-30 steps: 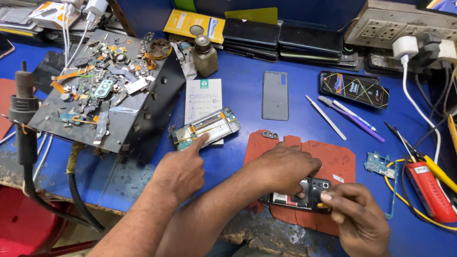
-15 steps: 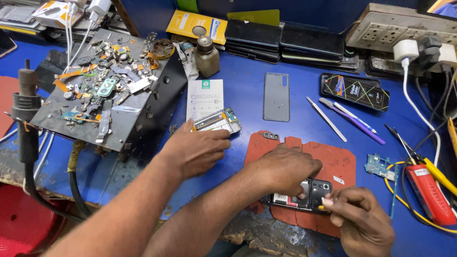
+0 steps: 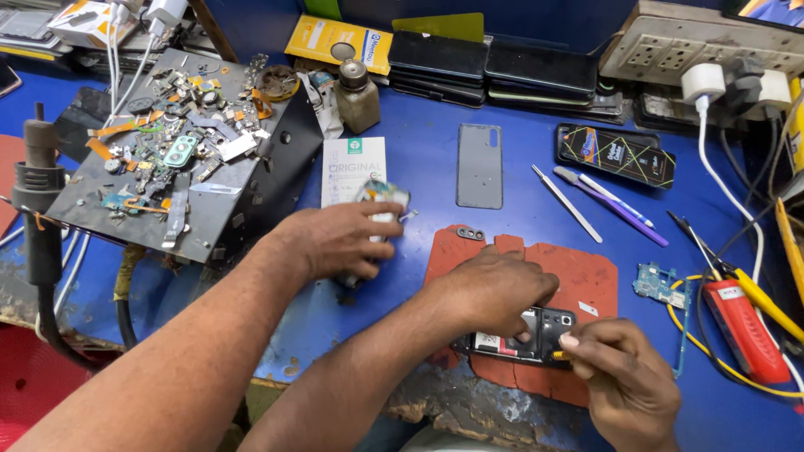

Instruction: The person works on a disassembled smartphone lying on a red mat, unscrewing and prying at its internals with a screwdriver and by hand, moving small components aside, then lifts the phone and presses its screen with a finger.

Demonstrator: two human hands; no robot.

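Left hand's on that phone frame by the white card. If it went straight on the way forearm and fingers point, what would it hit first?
Probably the grey back cover, lying flat beyond the left hand and its phone frame. Only bare blue table seems to lie between.

— Bright, even light from above; strong, saturated blue across the counter (image 3: 419,125).

— Shadows? Soft and short, tucked under the forearms and along the near edge of the counter.

— Glare: a pale sheen on the dark phone back cover (image 3: 479,166) and on the stacked black screens (image 3: 494,63) at the rear.

— Sharp through the middle; small parts on the metal tray (image 3: 159,159) crisp enough to tell apart.

— Slight smear on the left hand (image 3: 339,238), likely motion. Right hand (image 3: 628,385) a touch soft too.

— Wide-angle bending at the borders: power strip (image 3: 712,46) tilted, corners stretched. Lower left corner dim and reddish.
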